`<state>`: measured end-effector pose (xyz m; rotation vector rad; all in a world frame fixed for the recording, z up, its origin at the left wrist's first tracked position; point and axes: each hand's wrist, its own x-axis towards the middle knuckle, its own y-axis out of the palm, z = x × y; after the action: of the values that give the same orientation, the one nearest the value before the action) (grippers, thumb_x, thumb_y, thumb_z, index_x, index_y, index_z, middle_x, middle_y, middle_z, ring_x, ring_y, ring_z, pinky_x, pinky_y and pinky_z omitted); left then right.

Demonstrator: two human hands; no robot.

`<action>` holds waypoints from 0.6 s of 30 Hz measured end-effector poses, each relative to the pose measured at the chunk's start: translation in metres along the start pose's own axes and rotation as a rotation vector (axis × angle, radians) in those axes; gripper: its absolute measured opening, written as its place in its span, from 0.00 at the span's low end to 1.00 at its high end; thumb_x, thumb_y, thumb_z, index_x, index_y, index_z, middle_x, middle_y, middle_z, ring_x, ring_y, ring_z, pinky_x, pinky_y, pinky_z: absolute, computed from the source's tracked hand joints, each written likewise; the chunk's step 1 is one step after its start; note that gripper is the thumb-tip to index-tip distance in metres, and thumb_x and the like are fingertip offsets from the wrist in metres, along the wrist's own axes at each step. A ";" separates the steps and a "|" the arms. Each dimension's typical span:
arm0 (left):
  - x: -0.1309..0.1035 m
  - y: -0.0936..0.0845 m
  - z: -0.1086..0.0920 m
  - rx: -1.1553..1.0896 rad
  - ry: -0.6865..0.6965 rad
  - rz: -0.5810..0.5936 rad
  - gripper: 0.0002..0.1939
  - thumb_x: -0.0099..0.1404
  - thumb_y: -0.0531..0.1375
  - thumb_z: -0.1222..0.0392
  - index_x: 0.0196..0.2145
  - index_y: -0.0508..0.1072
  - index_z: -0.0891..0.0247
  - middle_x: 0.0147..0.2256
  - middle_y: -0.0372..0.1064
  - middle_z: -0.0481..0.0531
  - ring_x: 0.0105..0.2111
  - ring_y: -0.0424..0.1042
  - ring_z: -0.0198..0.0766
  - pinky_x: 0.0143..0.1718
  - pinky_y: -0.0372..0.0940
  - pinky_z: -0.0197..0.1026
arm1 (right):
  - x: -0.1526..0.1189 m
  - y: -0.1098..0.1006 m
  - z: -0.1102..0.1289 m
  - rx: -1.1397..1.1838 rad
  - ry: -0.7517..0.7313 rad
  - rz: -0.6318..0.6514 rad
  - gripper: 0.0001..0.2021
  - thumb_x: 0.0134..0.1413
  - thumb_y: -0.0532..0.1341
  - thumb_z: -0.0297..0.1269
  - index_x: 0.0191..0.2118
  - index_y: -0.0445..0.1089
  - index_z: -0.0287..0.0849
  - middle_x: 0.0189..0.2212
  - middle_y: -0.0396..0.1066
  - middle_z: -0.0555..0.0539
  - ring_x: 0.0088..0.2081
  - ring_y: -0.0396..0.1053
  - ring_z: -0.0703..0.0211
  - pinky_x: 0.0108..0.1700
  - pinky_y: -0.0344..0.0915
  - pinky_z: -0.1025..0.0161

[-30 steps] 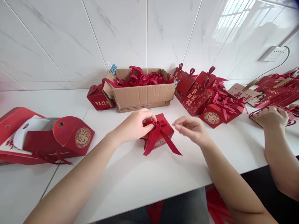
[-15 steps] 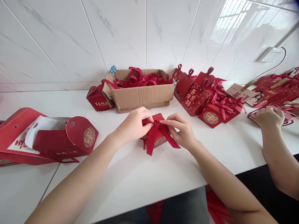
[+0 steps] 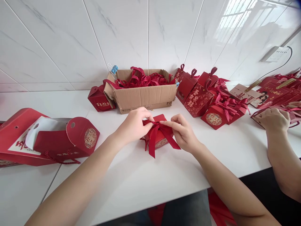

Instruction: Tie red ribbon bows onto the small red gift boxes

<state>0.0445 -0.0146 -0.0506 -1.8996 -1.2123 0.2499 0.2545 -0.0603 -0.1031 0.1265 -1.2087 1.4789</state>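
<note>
White marbled tiles (image 3: 124, 34) back a white table (image 3: 131, 182), with a cardboard carton (image 3: 145, 99) of red ribbons (image 3: 145, 79) at its far side. Nearer, a small red box (image 3: 161, 142) sits at the middle, the left hand (image 3: 135, 125) pinching its ribbon bow (image 3: 157, 126) from the left and the right hand (image 3: 183, 133) from the right. Decorated red boxes (image 3: 199, 99) cluster farther right.

Our left hand (image 3: 138, 124) and right hand (image 3: 182, 131) pinching a ribbon bow (image 3: 157, 126), small red box (image 3: 160, 136) beneath it, ribbon-filled carton (image 3: 145, 98) behind, co-worker's hand (image 3: 274, 118) at our right
</note>
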 end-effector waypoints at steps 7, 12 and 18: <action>0.000 0.001 0.000 -0.006 0.004 -0.023 0.06 0.58 0.57 0.63 0.29 0.74 0.62 0.35 0.68 0.51 0.32 0.70 0.36 0.35 0.69 0.40 | 0.000 0.004 0.002 -0.174 -0.011 -0.048 0.26 0.59 0.45 0.20 0.50 0.72 0.51 0.33 0.54 0.46 0.36 0.56 0.56 0.39 0.64 0.55; 0.001 0.001 0.002 -0.010 -0.010 -0.052 0.06 0.57 0.56 0.64 0.28 0.74 0.62 0.34 0.67 0.50 0.30 0.70 0.35 0.31 0.68 0.39 | -0.002 0.003 0.003 -0.228 0.018 0.013 0.28 0.58 0.45 0.18 0.51 0.72 0.53 0.33 0.53 0.46 0.36 0.54 0.56 0.40 0.63 0.54; 0.002 0.001 0.004 0.031 -0.001 -0.080 0.06 0.56 0.54 0.69 0.26 0.70 0.63 0.31 0.65 0.49 0.27 0.66 0.34 0.29 0.66 0.38 | -0.004 0.000 0.005 -0.239 0.052 0.114 0.28 0.57 0.46 0.18 0.52 0.71 0.53 0.34 0.52 0.46 0.37 0.53 0.55 0.41 0.64 0.52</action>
<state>0.0440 -0.0111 -0.0536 -1.8198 -1.2752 0.2261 0.2532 -0.0666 -0.1026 -0.1444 -1.3585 1.4140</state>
